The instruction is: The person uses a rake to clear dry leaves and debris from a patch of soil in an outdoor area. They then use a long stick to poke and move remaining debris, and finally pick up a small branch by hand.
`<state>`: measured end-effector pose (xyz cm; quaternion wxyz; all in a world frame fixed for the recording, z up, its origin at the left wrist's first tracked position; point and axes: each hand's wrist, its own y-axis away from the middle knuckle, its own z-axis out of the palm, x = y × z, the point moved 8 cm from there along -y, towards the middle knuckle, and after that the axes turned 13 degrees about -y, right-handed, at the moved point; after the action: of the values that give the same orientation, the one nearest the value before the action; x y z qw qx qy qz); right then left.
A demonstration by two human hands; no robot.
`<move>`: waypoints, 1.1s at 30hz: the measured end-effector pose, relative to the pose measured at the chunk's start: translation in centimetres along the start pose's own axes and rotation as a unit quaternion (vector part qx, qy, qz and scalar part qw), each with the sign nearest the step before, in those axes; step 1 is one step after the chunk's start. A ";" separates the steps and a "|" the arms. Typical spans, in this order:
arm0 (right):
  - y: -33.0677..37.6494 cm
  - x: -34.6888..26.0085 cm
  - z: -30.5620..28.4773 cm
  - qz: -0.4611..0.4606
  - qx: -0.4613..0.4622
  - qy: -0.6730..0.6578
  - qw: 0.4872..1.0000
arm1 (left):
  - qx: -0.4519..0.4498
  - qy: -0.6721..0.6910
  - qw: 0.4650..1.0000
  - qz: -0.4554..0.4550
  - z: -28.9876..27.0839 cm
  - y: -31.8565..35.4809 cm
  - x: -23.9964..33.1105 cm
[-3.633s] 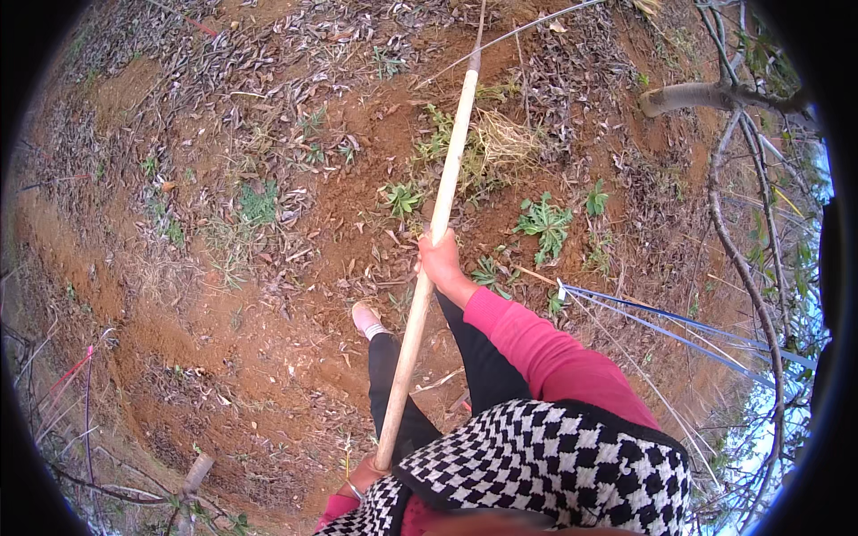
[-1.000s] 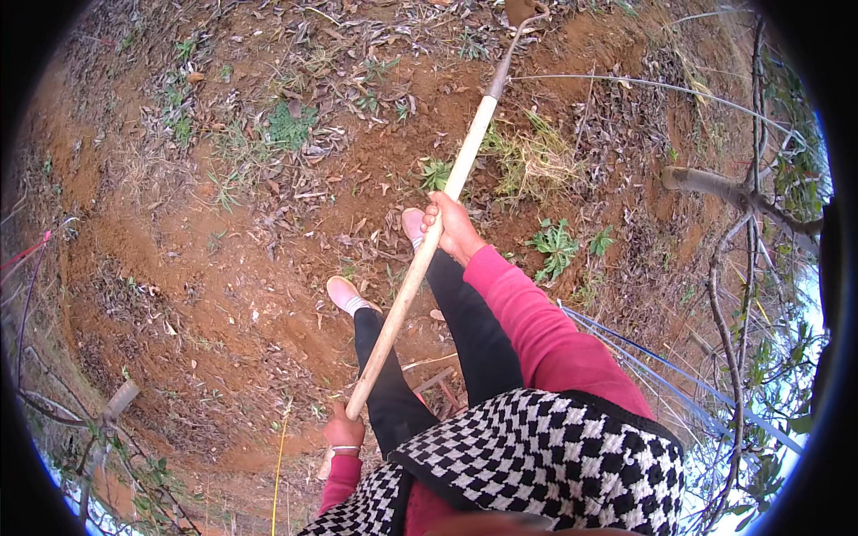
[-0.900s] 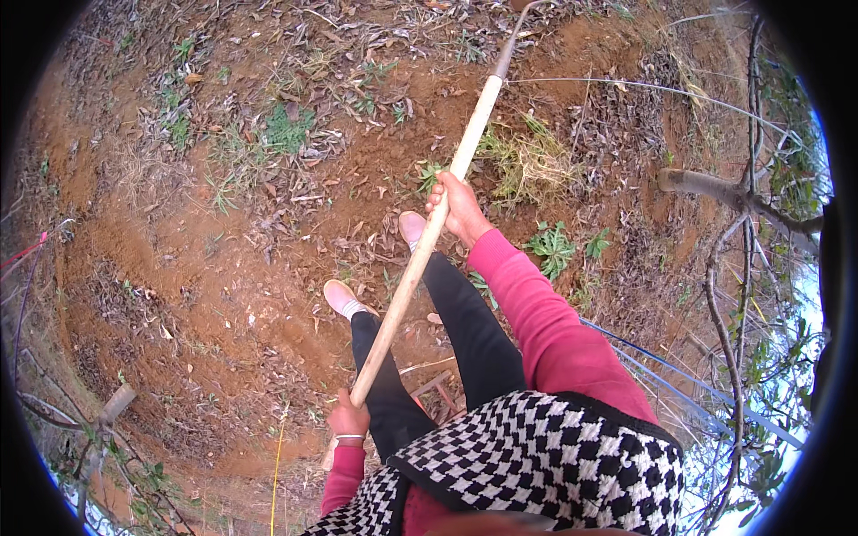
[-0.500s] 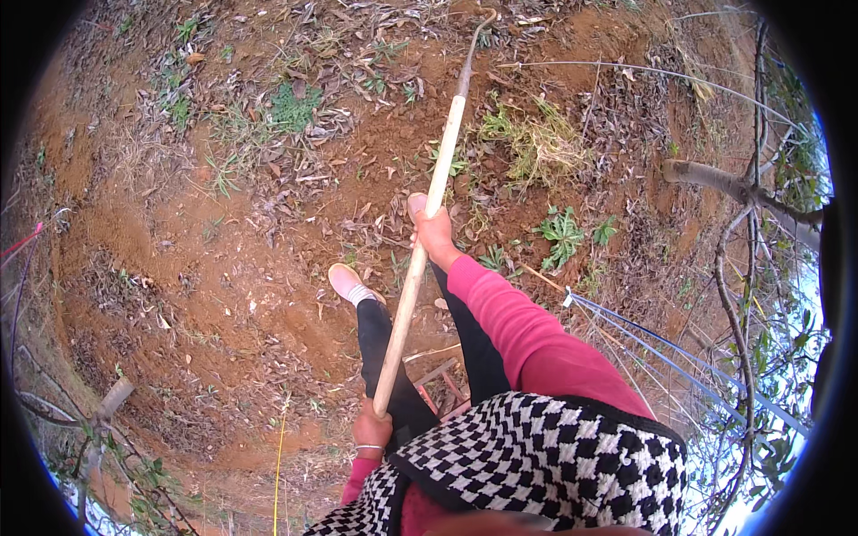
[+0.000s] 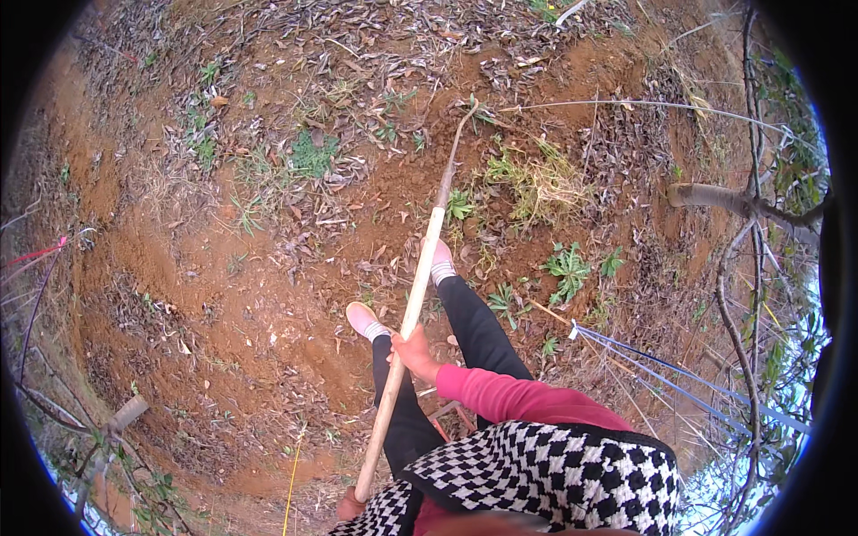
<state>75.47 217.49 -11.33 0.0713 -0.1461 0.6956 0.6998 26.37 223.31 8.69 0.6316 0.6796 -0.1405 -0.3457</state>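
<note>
A long-handled hoe point(image 5: 424, 272) slants from near my waist up to the far middle of the head view. Its pale wooden shaft ends in a narrow, dark metal neck point(image 5: 445, 183) that curves at the far tip. The tip is over reddish soil among dry leaves; whether it bites in, I cannot tell. Around the middle of the shaft my right hand point(image 5: 413, 354) is closed. My left hand point(image 5: 349, 506) grips the butt end at the lower edge, partly covered by the checked black-and-white garment point(image 5: 554, 473).
Green weeds point(image 5: 567, 271) and a clump of yellowish grass point(image 5: 541, 183) grow right of the hoe. Blue cords point(image 5: 657, 362) and a cut branch point(image 5: 715, 196) stand at the right. Another cut stub point(image 5: 125, 414) and a yellow cord point(image 5: 292, 478) are at lower left.
The hoe has been pulled back toward me, its curved tip now nearer. Both hands have come closer to my body, the left one partly behind the garment.
</note>
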 end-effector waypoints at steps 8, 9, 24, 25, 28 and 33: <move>-6.6 -8.6 -1.9 0.035 0.035 -0.096 0.994 | -0.010 0.039 0.999 0.020 -4.2 5.3 6.3; -7.1 -9.8 -2.3 0.029 0.051 -0.095 0.994 | 0.038 0.011 0.999 0.018 -5.3 4.9 8.5; -15.9 -33.2 5.9 -0.219 0.042 0.179 0.958 | 0.228 0.231 0.926 0.194 -27.0 0.9 31.6; -15.7 -29.9 5.8 -0.215 0.094 0.216 0.948 | 0.222 0.236 0.928 0.186 -25.5 1.1 29.8; -15.2 -23.1 5.1 -0.207 0.059 0.196 0.957 | 0.196 0.251 0.930 0.183 -21.4 0.8 25.2; -12.5 -19.5 4.7 -0.244 0.087 0.251 0.933 | 0.156 0.273 0.922 0.226 -17.3 0.5 21.6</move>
<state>97.20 224.47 -17.36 0.0756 -0.4757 0.6918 0.5379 53.30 222.83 2.17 0.5924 0.7879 -0.1650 0.0313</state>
